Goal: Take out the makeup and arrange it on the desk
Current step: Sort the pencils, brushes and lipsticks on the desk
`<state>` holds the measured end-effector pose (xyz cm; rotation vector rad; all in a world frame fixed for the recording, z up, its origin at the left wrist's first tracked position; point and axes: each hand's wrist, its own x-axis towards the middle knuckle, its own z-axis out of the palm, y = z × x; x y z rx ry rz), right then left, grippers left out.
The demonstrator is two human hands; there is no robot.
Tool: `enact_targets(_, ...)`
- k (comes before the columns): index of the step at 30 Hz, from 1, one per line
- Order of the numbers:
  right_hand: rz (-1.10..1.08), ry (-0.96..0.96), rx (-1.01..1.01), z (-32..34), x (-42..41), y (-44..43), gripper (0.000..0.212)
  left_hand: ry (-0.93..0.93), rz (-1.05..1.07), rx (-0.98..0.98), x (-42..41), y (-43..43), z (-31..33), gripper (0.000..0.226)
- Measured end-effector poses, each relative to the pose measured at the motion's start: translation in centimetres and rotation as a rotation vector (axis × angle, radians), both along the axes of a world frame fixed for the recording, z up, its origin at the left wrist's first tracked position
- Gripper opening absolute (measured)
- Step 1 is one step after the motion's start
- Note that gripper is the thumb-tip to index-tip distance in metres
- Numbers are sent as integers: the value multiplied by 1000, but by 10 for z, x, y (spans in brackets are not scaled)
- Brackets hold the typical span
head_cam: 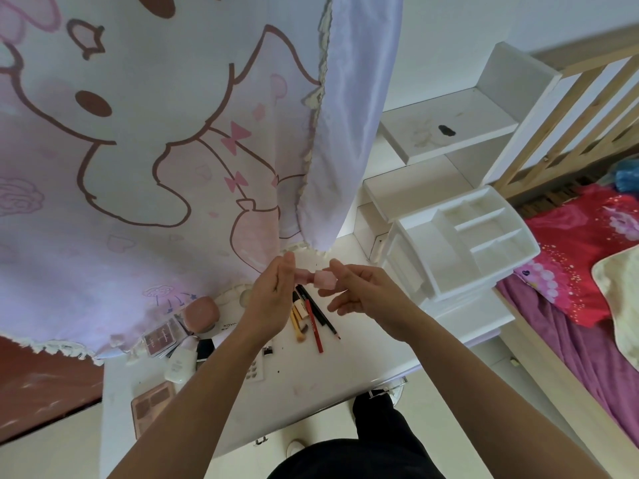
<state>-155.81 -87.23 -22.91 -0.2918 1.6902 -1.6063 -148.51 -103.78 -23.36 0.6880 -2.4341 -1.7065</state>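
Pretty far along: the organizer (449,257) looks emptied, with pencils (316,316) and a palette (154,406) on the counter (328,375). The left hand (273,292) and right hand (359,292) both pinch a small pink makeup piece (325,280) — not placed yet.

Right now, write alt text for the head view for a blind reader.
The left hand and right hand hold a small pink item above a white desk. Pencils and palettes lie on it; a white organizer stands at the right.
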Motion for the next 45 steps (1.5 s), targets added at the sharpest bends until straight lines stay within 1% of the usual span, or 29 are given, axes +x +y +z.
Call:
enact_targets(2, -10, -12, -13, 1, 1, -3, 35, 9, -13, -9, -1, -2, 1, 54)
enact_targets(4, -62, 46, -27, -1, 2, -7, 27, 14, -24, -18, -1, -2, 3, 55)
enact_targets(9, -91, 193, -50, -4, 1, -9, 28, 12, -6, -8, -2, -5, -2, 52)
enact_targets(11, -86, 213, -44, -3, 1, -9, 31, 11, -10, -10, -2, -4, -2, 53)
enact_targets(13, -65, 171, -33, -2, 0, -9, 34, 6, -18, -30, -3, -3, 1, 53)
enact_targets(14, -47, 121, -32, -1, 0, -9, 35, 4, -25, -43, -4, -2, 2, 53)
enact_targets(16, -34, 1, -52, 2, 1, -9, 31, 8, -41, -59, -5, -2, 3, 52)
enact_targets(17, -48, -25, -66, 2, 2, -10, 30, 11, -46, -60, -5, -1, 4, 52)
enact_targets(21, -128, 66, -97, 1, 4, -11, 22, 4, -12, -30, -5, 1, 4, 52)
enact_targets(25, -106, 121, -85, -1, 1, -8, 29, -4, 10, -18, -5, 2, 4, 53)
enact_targets(28, -70, 12, -106, 2, 2, -7, 49, -9, 8, -19, -5, 2, 3, 47)
enact_targets(29, -73, -34, -89, 4, 3, -7, 50, -6, 1, -22, -5, 2, 4, 48)
enact_targets(31, -84, -92, -53, 5, 4, -7, 39, 2, -12, -35, -7, 2, 5, 51)
enact_targets(33, -95, -83, -57, 5, 4, -7, 31, 3, -24, -66, -7, 1, 8, 52)
enact_targets(35, -98, -46, -87, 5, 3, -3, 25, 6, -31, -70, -7, 0, 9, 47)
enact_targets(38, -67, -28, -109, 5, -1, 2, 31, -6, -50, -80, -7, 0, 9, 43)
enact_targets(40, -47, -86, -93, 6, -3, -1, 38, -13, -65, -82, -9, 0, 8, 45)
enact_targets(42, -29, -139, -45, 10, -2, -5, 37, -12, -82, -81, -10, -1, 7, 42)
enact_targets(44, -36, -122, -8, 11, -2, -8, 38, -4, -84, -83, -10, -2, 7, 44)
enact_targets(45, -42, -99, -8, 10, -2, -8, 34, -1, -82, -86, -10, -3, 8, 47)
